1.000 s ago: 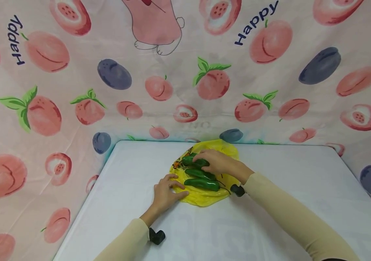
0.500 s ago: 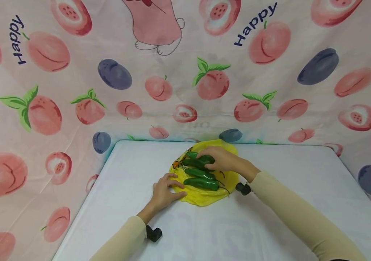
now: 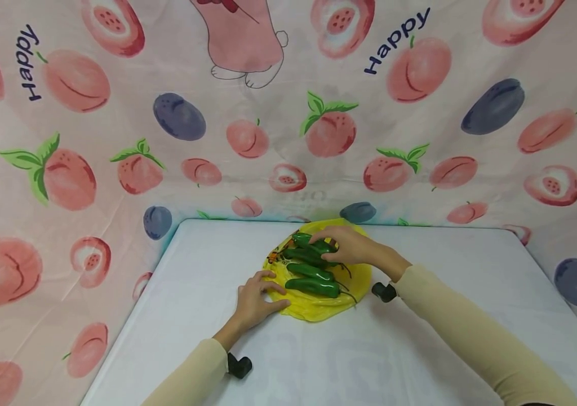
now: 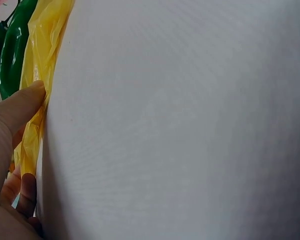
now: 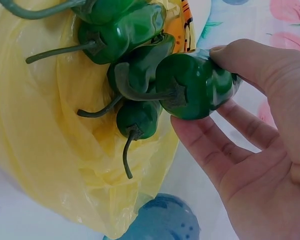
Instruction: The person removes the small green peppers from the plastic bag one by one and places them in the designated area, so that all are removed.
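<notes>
Green peppers lie on a yellow bag near the far edge of the white surface, which stretches to both sides. The right hand pinches one pepper between thumb and fingers; the left hand, fingers spread, touches the bag's left edge.

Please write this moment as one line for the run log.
right hand: holds green pepper | left hand: touches yellow bag | other green peppers: lying on bag | bag: on white table
</notes>
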Demonstrator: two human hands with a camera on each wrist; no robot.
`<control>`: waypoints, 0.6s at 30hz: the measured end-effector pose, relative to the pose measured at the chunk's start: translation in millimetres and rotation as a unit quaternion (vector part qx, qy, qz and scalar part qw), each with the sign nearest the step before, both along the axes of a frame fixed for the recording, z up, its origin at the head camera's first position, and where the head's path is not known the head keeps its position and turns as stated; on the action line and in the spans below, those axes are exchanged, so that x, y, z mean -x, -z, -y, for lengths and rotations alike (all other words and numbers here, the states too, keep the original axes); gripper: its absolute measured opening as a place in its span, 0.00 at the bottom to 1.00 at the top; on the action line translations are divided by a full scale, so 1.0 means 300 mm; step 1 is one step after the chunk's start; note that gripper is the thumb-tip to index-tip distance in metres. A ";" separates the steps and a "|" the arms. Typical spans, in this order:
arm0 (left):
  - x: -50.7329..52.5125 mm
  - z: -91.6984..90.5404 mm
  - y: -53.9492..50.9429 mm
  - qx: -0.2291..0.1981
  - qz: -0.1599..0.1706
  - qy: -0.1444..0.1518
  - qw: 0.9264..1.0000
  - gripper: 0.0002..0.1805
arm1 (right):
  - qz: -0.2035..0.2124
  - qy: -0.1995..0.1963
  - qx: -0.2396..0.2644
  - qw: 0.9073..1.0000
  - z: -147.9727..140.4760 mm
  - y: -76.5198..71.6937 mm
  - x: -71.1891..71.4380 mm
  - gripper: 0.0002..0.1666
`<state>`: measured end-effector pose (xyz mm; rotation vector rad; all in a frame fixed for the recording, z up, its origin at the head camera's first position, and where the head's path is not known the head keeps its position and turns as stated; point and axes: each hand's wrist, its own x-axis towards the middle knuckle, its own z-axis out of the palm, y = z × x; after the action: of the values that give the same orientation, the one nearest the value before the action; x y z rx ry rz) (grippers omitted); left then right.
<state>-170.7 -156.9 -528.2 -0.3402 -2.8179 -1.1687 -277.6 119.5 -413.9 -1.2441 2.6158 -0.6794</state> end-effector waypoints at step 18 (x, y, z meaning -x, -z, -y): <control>0.001 0.000 0.011 -0.011 -0.010 -0.002 1.000 0.09 | 0.000 -0.001 0.025 1.000 -0.037 0.016 0.004 0.24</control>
<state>-171.0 -157.0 -531.6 -0.3428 -2.7857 -1.1893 -278.7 130.5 -418.6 -1.2595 2.6132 -0.7497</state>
